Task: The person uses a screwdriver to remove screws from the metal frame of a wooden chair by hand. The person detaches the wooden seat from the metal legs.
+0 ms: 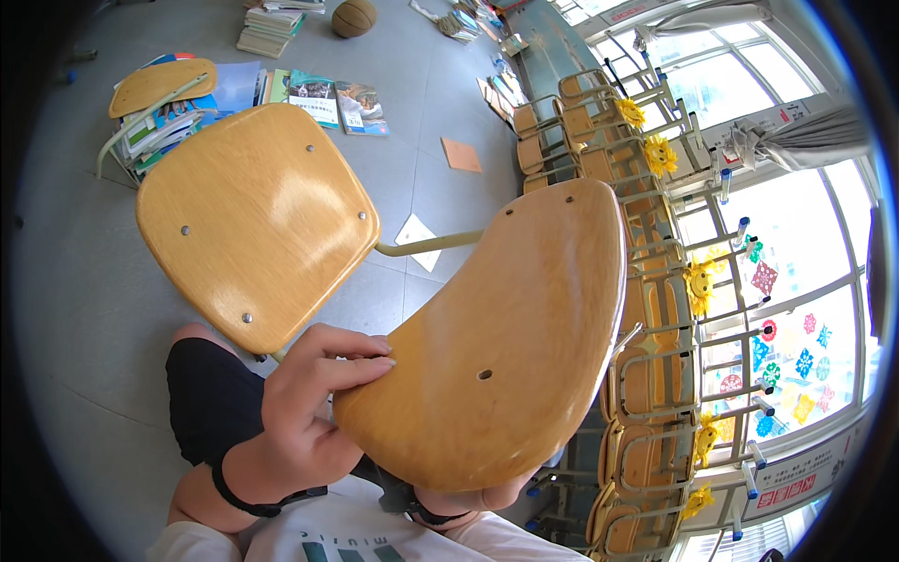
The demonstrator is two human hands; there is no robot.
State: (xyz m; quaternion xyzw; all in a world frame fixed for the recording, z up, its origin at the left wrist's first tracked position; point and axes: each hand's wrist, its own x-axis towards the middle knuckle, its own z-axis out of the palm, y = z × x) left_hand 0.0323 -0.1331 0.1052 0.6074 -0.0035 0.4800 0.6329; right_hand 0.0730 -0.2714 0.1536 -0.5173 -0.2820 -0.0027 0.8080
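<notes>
A curved wooden chair backrest [487, 309] is tilted up close in front of me, with small dark holes in its face. My left hand [314, 389] pinches its left edge, fingers on the face and thumb beneath. My right hand [492, 495] is at the lower edge, mostly hidden behind the board, so its fingers cannot be made out. To the left lies the chair's wooden seat [257, 225], with metal bolts near its corners. A pale metal tube [431, 244] runs from the seat to behind the backrest; whether the two are joined is hidden.
Chairs [646, 375] are stacked along the right, beside windows with yellow flower decorations [660, 155]. Books [314, 98] and another chair [164, 86] are at the far left. A basketball [354, 17], a paper sheet [417, 242] and a brown board [461, 155] lie on the floor.
</notes>
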